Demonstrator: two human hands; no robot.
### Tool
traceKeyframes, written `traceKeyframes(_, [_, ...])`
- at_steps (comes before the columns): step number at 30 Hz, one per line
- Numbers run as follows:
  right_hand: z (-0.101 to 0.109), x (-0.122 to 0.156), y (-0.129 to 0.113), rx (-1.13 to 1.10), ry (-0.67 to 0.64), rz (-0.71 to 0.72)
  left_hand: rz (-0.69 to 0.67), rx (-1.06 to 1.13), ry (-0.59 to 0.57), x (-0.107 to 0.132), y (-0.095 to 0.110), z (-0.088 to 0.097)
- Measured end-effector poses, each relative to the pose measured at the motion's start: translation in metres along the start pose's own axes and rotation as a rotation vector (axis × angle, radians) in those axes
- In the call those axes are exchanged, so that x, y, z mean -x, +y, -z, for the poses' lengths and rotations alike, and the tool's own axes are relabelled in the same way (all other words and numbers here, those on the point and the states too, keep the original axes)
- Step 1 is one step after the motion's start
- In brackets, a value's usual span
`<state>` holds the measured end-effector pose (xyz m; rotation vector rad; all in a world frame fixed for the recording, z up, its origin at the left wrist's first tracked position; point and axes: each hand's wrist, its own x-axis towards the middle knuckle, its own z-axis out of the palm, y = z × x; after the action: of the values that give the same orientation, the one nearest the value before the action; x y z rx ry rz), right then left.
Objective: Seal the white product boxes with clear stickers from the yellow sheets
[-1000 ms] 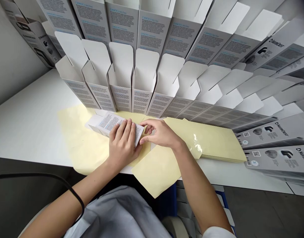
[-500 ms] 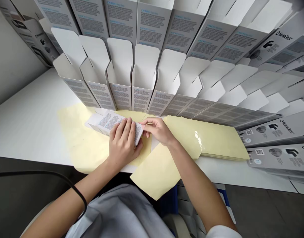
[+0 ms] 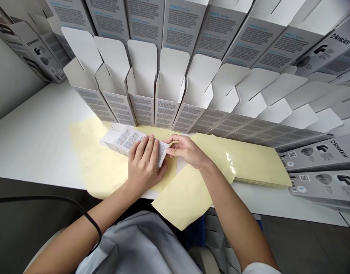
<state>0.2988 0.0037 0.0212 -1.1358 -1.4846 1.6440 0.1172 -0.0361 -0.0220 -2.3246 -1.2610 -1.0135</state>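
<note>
A small printed carton (image 3: 127, 137) lies on its side on yellow sheets (image 3: 100, 167), its flaps spread at the left end. My left hand (image 3: 144, 161) wraps over the carton's right half, fingers flat across the printed face and thumb around the near side. At the carton's right end, my right hand (image 3: 184, 150) pinches the edge between thumb and index finger. Whether a flap is between those fingertips is hidden. A loose yellow sheet (image 3: 183, 199) hangs over the table's front edge below my right wrist.
Open-topped cartons (image 3: 169, 102) stand in a row behind my hands, with taller cartons (image 3: 183, 26) behind them. A stack of yellow sheets (image 3: 257, 160) lies to the right, near cartons lying flat (image 3: 323, 182). A black cable (image 3: 63, 198) crosses at left.
My right thumb has straightened against the carton's end, and the right fingers have shifted slightly. My left hand keeps its hold. The whole view has shifted a little.
</note>
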Motion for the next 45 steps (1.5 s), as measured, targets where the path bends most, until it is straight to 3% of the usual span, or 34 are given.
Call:
traceKeyframes(5, [-0.001,0.004,-0.001,0.0,0.005,-0.014,0.01,0.012,-0.004,0.0,0.0,0.0])
traceKeyframes(14, [0.0,0.005,0.005,0.101,0.006,0.091,0.021,0.022,-0.005,0.001,0.0,0.0])
traceKeyframes(34, [-0.006,0.007,-0.001,0.108,0.0,0.026,-0.011,-0.034,0.012,-0.002,0.001,0.002])
traceKeyframes(45, [0.002,-0.001,0.006,0.092,0.014,0.096,-0.013,-0.046,0.018,-0.003,0.001,0.002])
